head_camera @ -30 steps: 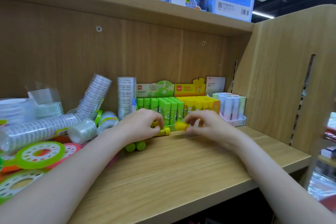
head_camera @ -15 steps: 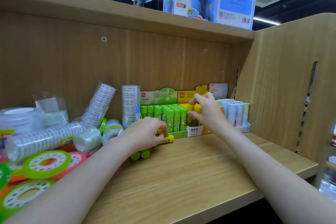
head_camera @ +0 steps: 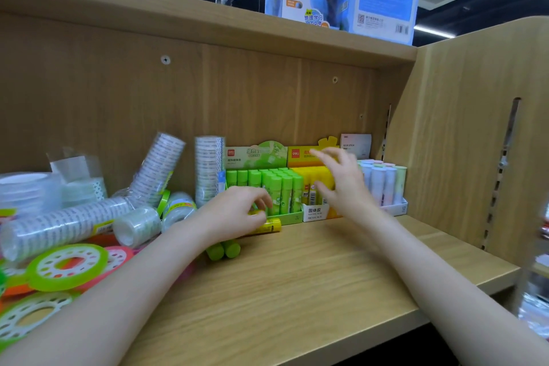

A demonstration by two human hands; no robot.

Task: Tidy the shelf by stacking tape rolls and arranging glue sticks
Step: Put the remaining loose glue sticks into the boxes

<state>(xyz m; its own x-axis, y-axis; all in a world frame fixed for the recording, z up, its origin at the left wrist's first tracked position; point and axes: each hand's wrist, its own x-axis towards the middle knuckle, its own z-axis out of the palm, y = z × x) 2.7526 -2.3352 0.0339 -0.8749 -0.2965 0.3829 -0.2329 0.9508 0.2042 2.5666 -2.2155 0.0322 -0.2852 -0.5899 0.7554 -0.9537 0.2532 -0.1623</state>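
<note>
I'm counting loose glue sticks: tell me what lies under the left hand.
Under the left hand, a yellow glue stick pokes out rightward, and two green glue sticks show their ends below the wrist. Their other ends are covered.

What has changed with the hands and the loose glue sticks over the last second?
The right hand carried a yellow glue stick from the shelf board up to the yellow display box, let go, and now hangs open in front of it. The left hand stays gripping another yellow glue stick lying on the board. The two green glue sticks and the tape rolls have not moved.
</note>
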